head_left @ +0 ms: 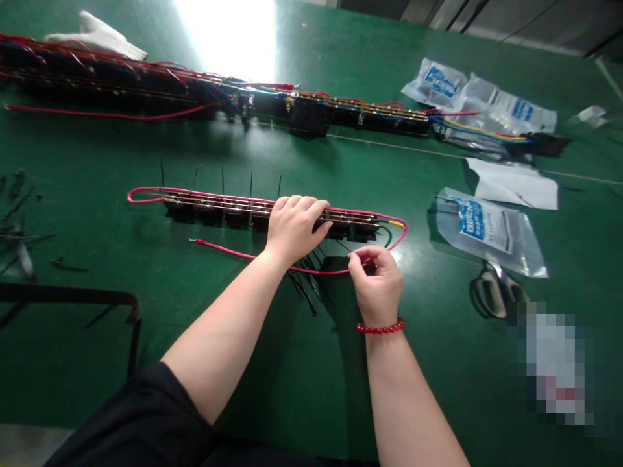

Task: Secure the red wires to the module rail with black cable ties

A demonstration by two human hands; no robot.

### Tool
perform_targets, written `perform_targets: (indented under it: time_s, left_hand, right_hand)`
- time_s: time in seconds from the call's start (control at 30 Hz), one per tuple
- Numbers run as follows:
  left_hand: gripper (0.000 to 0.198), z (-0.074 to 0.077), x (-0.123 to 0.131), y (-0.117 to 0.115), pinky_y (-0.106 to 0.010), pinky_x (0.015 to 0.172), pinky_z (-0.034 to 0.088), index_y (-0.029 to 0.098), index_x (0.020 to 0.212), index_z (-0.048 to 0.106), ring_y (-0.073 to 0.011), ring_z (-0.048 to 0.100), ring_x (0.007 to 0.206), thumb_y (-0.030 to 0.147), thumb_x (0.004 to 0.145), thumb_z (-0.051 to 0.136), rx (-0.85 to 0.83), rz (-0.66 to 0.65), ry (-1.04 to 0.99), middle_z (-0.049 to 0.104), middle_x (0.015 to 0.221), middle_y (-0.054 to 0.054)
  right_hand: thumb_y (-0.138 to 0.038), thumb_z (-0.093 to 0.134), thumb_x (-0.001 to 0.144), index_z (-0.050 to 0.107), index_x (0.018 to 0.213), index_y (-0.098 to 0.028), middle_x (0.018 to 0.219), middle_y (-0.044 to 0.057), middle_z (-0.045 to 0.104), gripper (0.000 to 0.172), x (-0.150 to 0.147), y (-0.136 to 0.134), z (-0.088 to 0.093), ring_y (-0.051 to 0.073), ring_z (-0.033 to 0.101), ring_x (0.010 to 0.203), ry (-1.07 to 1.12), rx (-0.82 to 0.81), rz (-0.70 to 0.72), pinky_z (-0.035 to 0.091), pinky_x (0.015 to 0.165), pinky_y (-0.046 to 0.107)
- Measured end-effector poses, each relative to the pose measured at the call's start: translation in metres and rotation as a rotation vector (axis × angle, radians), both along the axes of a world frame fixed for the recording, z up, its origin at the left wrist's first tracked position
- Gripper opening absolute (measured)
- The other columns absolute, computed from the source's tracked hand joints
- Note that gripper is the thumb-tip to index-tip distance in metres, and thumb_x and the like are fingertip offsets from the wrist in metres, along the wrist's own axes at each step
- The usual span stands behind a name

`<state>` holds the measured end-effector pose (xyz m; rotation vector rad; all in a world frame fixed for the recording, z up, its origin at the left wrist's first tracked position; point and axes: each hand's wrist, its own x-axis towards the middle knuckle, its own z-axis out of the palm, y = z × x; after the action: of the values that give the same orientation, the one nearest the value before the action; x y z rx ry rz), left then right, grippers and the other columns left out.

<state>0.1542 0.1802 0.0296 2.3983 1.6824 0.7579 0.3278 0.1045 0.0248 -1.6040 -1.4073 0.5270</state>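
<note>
A long black component strip (233,214) with copper-coloured rods and several dark upright tie ends lies on the green table. Along its top runs a red wire (209,194), looped at both ends, with its loose end curving back in front of the strip. My left hand (296,224) is laid over the middle of the strip, fingers over the far side and thumb on top, gripping it. Just in front of its right end, my right hand (377,275) pinches a thin black cable tie (342,246). Several loose black cable ties (304,288) lie between my forearms.
A longer wired assembly (311,117) stretches across the back, beside a white glove (97,39). On the right are plastic bags (491,230), a white paper (516,185) and scissors (494,292). Dark scraps (22,227) and a black strap (73,293) lie left.
</note>
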Motion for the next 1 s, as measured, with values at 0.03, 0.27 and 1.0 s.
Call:
perform_targets:
  time_s: [0.03, 0.27, 1.0]
  left_hand:
    - [0.028, 0.000, 0.000, 0.000, -0.044, 0.097, 0.038, 0.028, 0.115, 0.064, -0.0263, 0.058, 0.107, 0.042, 0.092, 0.055, 0.005, -0.001, -0.003, 0.070, 0.115, -0.004]
    - [0.026, 0.005, -0.001, -0.004, -0.043, 0.105, 0.034, 0.026, 0.113, 0.065, -0.0237, 0.056, 0.115, 0.037, 0.094, 0.050, 0.099, -0.066, -0.108, 0.068, 0.120, -0.004]
    - [0.022, 0.005, 0.000, -0.003, -0.037, 0.091, 0.047, 0.022, 0.097, 0.068, -0.0192, 0.065, 0.093, 0.033, 0.095, 0.049, 0.096, -0.142, -0.328, 0.075, 0.096, -0.004]
  right_hand:
    - [-0.027, 0.064, 0.084, 0.064, 0.085, -0.022, 0.079, -0.001, 0.064, 0.006, 0.000, 0.002, -0.001, 0.014, 0.058, 0.069, 0.052, 0.013, 0.004, 0.048, 0.067, 0.029]
    - [-0.028, 0.064, 0.085, 0.060, 0.090, -0.022, 0.082, -0.001, 0.062, 0.010, 0.004, 0.012, -0.008, 0.013, 0.061, 0.072, 0.299, 0.067, -0.019, 0.050, 0.068, 0.028]
    - [-0.027, 0.066, 0.078, 0.060, 0.085, -0.023, 0.072, -0.005, 0.062, 0.010, 0.001, 0.046, 0.005, 0.009, 0.057, 0.060, 0.543, 0.022, 0.117, 0.048, 0.056, 0.023]
